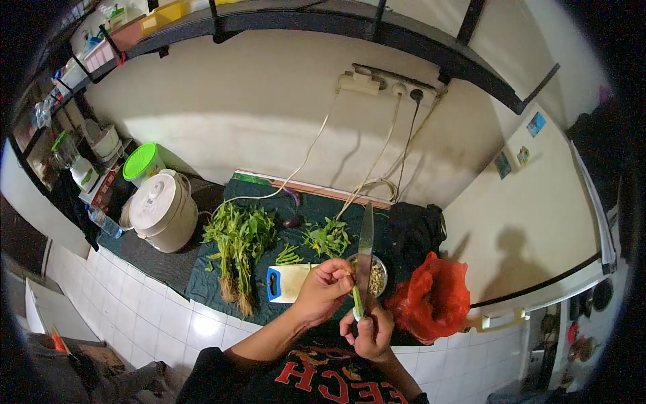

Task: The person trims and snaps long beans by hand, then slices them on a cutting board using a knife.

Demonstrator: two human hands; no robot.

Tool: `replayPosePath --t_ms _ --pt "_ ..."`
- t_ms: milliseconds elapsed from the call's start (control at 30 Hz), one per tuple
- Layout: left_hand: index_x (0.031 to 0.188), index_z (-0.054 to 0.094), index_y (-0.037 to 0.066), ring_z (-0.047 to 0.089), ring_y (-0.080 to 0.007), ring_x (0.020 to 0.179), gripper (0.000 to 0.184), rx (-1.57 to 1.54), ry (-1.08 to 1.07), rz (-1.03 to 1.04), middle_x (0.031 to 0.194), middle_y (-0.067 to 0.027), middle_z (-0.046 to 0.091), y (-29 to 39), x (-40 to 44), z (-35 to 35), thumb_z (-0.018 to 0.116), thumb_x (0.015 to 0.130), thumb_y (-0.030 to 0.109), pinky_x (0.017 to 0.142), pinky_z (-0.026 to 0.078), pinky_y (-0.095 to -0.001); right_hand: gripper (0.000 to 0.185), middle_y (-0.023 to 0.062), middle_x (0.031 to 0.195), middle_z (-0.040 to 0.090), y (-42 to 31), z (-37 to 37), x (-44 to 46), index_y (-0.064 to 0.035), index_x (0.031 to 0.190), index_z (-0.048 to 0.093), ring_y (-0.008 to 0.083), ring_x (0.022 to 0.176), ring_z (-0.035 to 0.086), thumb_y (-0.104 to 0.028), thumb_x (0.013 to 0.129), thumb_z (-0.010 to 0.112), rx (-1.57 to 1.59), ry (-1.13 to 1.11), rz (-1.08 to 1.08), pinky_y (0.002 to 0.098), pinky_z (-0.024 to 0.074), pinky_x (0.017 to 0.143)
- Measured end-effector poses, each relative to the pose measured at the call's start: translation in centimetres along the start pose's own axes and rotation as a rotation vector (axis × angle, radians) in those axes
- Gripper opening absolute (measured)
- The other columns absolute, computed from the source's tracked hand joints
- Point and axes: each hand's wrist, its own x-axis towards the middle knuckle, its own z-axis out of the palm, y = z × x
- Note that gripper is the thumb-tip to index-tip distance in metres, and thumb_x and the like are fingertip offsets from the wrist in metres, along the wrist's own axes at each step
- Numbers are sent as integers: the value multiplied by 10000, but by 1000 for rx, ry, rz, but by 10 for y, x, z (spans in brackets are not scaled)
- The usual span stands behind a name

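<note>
My left hand (324,293) pinches a short green stem (357,301) between thumb and fingers. In my right hand (370,334) is a kitchen knife (366,232), fingers wrapped round its handle, its long blade pointing up and away beside the stem. Behind the blade stands a metal bowl (384,287) of small chopped pieces, partly hidden. A white cutting board (288,283) with a blue edge lies left of my hands. Beyond it are cut green stems (289,255) and a pile of leaves (328,238). A large bunch of leafy greens (237,236) with roots lies farther left.
Purple eggplants (293,221) lie near the wall on the dark green cloth (205,286). A red plastic bag (434,296) sits at the right, with a black bag (414,232) behind it. A white rice cooker (160,209) stands at the left. A shelf (289,21) overhangs the table.
</note>
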Motion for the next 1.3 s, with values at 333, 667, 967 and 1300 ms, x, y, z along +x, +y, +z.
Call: replayPosePath --t_ms 333,667,967,1300 --pt "1052 565 63 627 -126 811 186 -29 4 92 896 -45 660 13 2 -1 667 897 59 763 495 -264 505 101 623 550 6 10 10 14 1315 322 102 425 416 -398 1025 359 83 -2 35 225 332 388" --pt "1075 617 50 640 -164 815 212 64 146 53 934 -79 681 19 6 -6 685 878 91 746 514 -313 609 105 600 560 -6 12 24 49 1274 427 108 403 422 -480 982 348 136 66 122 233 345 392" --pt "1096 652 1 655 -148 810 205 134 184 -3 927 -78 690 23 6 0 660 899 60 736 537 -280 591 103 633 571 -3 8 22 82 1250 470 107 437 447 -435 983 362 122 57 96 231 351 405" --pt "1085 661 5 657 -144 819 195 137 171 -3 943 -86 695 18 6 9 663 895 50 759 544 -274 583 108 644 573 -4 -1 13 78 1323 404 106 458 461 -397 987 364 73 33 85 230 359 413"
